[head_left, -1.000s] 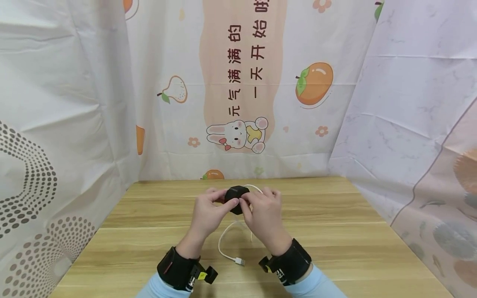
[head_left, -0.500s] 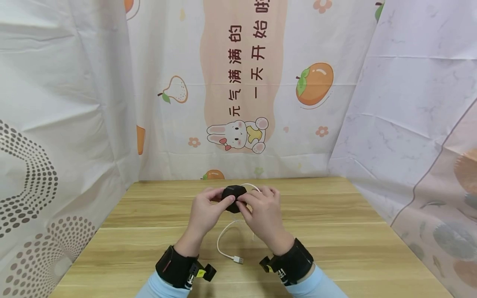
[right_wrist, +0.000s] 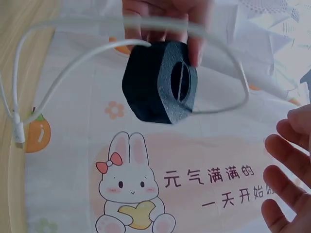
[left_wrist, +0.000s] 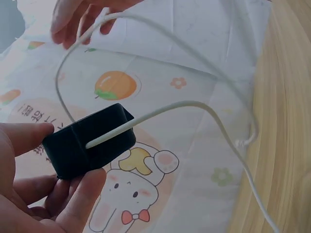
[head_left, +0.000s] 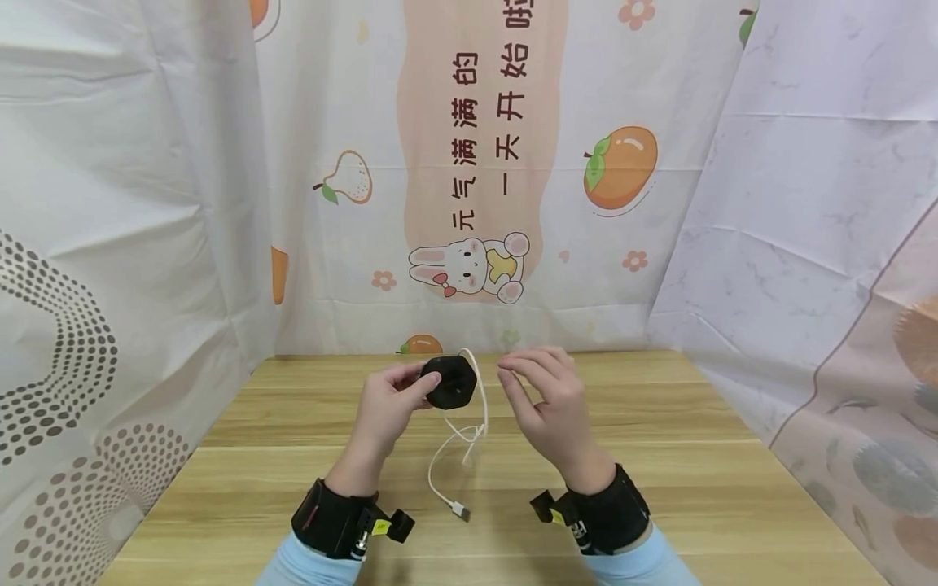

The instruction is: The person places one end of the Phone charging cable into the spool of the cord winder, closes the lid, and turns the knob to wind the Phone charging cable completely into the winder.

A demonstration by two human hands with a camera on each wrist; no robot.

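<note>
A black many-sided block with a round hole in its face is in my left hand, pinched between thumb and fingers above the table. A thin white USB cable runs out of the block. In the right wrist view, part of the cable enters the hole in the block. It loops beside the block and hangs below, crossing itself in a tangle or knot. Its USB plug dangles lowest. My right hand is apart to the right, fingers loosely bent, holding nothing visible.
A wood-grain table lies beneath both hands. Behind it hangs a printed cloth with fruit, a rabbit and characters. More cloth encloses the sides. Each wrist wears a black strap with a small camera.
My right hand has let go of the block and moved right. My left hand has carried the block slightly left and up, showing its hole. The cable now loops freely at the block's right.
</note>
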